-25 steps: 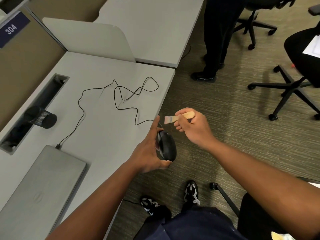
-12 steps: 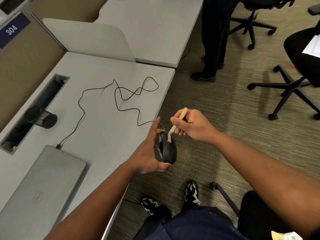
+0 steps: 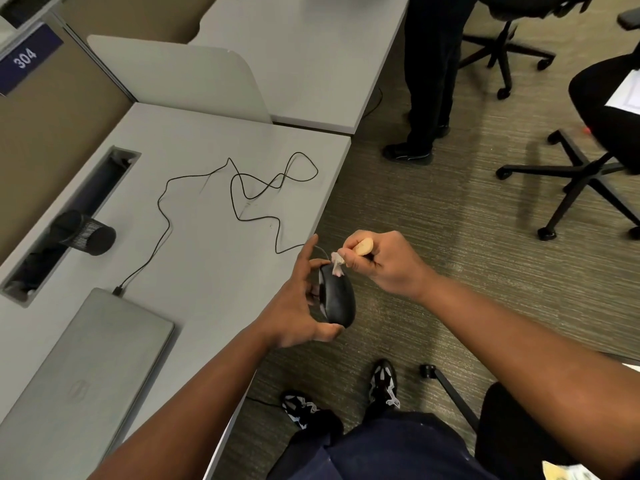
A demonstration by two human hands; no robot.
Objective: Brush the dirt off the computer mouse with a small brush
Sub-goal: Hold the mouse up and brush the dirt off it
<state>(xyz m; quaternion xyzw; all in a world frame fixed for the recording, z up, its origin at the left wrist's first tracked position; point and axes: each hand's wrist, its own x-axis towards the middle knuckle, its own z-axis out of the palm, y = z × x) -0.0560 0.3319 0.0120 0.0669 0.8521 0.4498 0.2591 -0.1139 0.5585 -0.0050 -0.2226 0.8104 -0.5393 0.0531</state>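
My left hand (image 3: 294,306) holds a black wired computer mouse (image 3: 337,297) on its side, just past the desk's right edge, thumb under its rear and fingers along its far side. My right hand (image 3: 384,263) grips a small brush (image 3: 349,254) with a pale wooden handle. The brush's light bristles rest on the front top end of the mouse. The mouse's thin black cable (image 3: 242,188) loops across the grey desk (image 3: 194,258) to a closed grey laptop (image 3: 79,375).
A black mesh cup (image 3: 86,233) lies by the desk's cable slot (image 3: 69,216). A person stands at the upper right (image 3: 429,81). Office chairs (image 3: 581,174) stand on the carpet to the right. My feet (image 3: 346,396) are below the mouse.
My right hand has swung the brush from level above the mouse down onto its front end, and the bristles now press on the mouse. My left hand keeps hold of the mouse.
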